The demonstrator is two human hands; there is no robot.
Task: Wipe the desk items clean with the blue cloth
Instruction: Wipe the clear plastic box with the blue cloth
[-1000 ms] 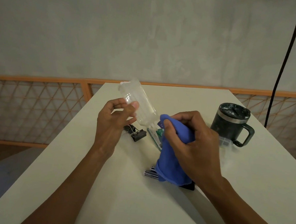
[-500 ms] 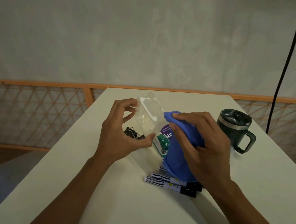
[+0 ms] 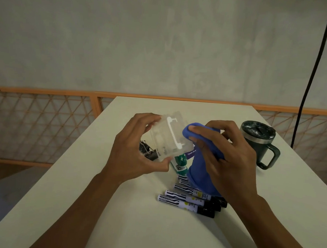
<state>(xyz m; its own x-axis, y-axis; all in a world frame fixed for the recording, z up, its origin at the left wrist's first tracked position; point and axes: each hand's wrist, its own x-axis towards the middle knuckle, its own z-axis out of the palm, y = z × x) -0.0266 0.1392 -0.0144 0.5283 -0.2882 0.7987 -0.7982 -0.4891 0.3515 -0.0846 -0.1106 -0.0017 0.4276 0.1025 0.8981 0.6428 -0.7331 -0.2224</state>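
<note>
My left hand [image 3: 132,152] holds a clear plastic box [image 3: 169,137] above the white desk [image 3: 116,216], thumb at its lower corner and fingers along its far edge. My right hand [image 3: 227,157] grips the blue cloth [image 3: 200,163], whose bunched end presses against the box's right side while the rest hangs down to the desk. Several black-capped markers [image 3: 185,200] lie side by side under my right wrist. A black binder clip [image 3: 148,151] and a green-and-white packet [image 3: 181,161] rest on the desk below the box, partly hidden.
A dark green lidded mug [image 3: 258,142] stands to the right of my right hand, handle facing right. An orange lattice railing [image 3: 41,125] runs behind the desk, and a black cable [image 3: 313,73] hangs at the far right.
My left hand has turned the clear box from a tilted, end-on pose so its flat face points toward me. The right hand with the cloth moved up to the box's side.
</note>
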